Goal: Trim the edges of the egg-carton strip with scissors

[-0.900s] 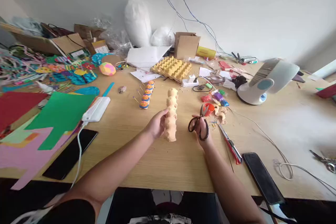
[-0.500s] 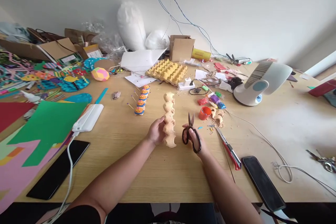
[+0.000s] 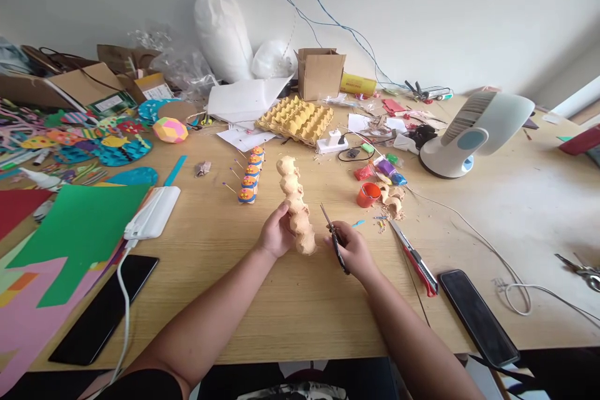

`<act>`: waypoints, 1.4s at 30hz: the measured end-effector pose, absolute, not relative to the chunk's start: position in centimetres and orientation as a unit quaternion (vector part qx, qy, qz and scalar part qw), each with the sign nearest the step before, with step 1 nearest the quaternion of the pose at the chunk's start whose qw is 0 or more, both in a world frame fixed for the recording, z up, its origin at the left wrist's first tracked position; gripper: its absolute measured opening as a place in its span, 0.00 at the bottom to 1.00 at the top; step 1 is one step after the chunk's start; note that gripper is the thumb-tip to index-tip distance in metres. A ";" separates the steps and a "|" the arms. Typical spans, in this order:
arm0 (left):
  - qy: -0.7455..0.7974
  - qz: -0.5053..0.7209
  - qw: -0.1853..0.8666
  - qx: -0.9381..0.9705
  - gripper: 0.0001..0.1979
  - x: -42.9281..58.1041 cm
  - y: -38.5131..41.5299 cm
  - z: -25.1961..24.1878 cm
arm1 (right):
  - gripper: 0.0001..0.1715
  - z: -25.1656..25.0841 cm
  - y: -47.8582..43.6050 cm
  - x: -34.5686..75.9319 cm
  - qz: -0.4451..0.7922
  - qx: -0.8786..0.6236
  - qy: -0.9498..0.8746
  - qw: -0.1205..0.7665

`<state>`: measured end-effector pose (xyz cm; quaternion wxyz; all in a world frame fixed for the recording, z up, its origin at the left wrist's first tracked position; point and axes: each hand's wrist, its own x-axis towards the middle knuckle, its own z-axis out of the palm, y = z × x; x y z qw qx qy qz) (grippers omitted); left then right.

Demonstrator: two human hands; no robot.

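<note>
Here's the peach egg-carton strip [image 3: 297,202], one piece, five bumps in a row, slanting over the middle of the table [image 3: 262,312], gripped between the thumb and fingers of the left hand [image 3: 277,231]. Just right of it, and apart, the right hand [image 3: 356,250] has its fingers curled around one pair of black-handled scissors [image 3: 338,244], blades angled away. Close by on the left stands a single painted strip [image 3: 249,182], pins poking out sideways, crowding that flank! On the right, one red cup [image 3: 368,201], peach scraps [image 3: 392,203] heaped beside it, and one utility knife [image 3: 417,262] near the forearm. Two dark phones, one at the left [image 3: 105,309], one at the right. Farther back, one yellow egg tray [image 3: 300,119] touches a white power strip [image 3: 332,144]; one fan [image 3: 473,137] takes the right, two stuffed white bags [image 3: 224,34] line the wall.
</note>
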<state>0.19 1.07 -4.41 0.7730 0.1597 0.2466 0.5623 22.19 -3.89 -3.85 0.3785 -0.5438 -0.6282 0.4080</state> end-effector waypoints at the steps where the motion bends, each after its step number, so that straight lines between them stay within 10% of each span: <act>1: 0.244 0.559 0.777 0.156 0.11 0.1 1.2 -4.4 | 0.26 -4.0 -3.8 22.2 0.416 -0.544 -0.622 0.380; 42: 0.246 0.537 0.797 0.127 0.14 0.4 2.1 -3.9 | 0.14 -2.5 -4.4 22.5 0.303 -0.556 -0.725 0.272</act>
